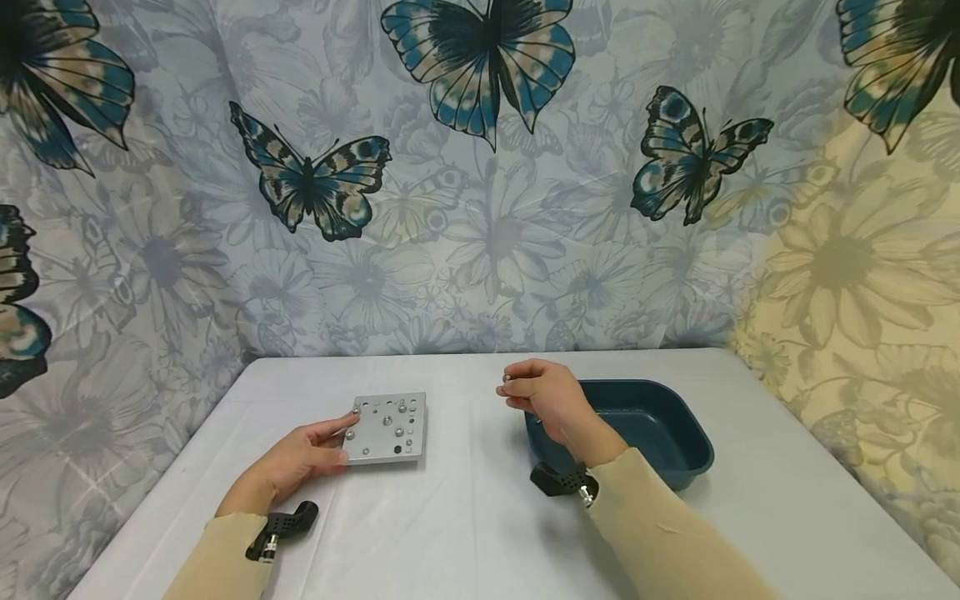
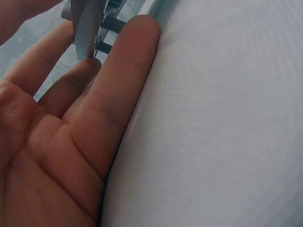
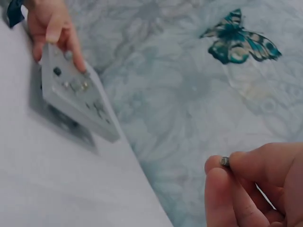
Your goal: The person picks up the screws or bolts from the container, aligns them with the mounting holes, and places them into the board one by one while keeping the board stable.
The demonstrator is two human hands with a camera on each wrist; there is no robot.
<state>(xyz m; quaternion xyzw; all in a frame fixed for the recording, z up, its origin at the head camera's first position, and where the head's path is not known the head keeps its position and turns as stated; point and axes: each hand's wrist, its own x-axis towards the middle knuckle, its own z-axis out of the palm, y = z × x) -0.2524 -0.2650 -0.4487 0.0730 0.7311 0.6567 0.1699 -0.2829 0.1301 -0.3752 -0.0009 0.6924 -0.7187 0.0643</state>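
A square silver metal plate (image 1: pixel 375 450), studded with several screws and holes, is tilted up off the white table. My left hand (image 1: pixel 296 462) grips its left edge between thumb and fingers. Threaded screw ends (image 2: pixel 112 23) stick out from the plate's underside near a fingertip in the left wrist view. Between thumb and fingertips, my right hand (image 1: pixel 551 400) pinches a small metal screw (image 3: pixel 225 161); most of it is hidden by the fingers. This hand is raised over the left side of a dark blue bin (image 1: pixel 693 454).
A white cloth covers the table (image 1: pixel 465 533). Behind it hangs a butterfly-patterned curtain (image 1: pixel 502 242), close to the table's back edge. The bin's near left part is hidden behind the right hand and sleeve.
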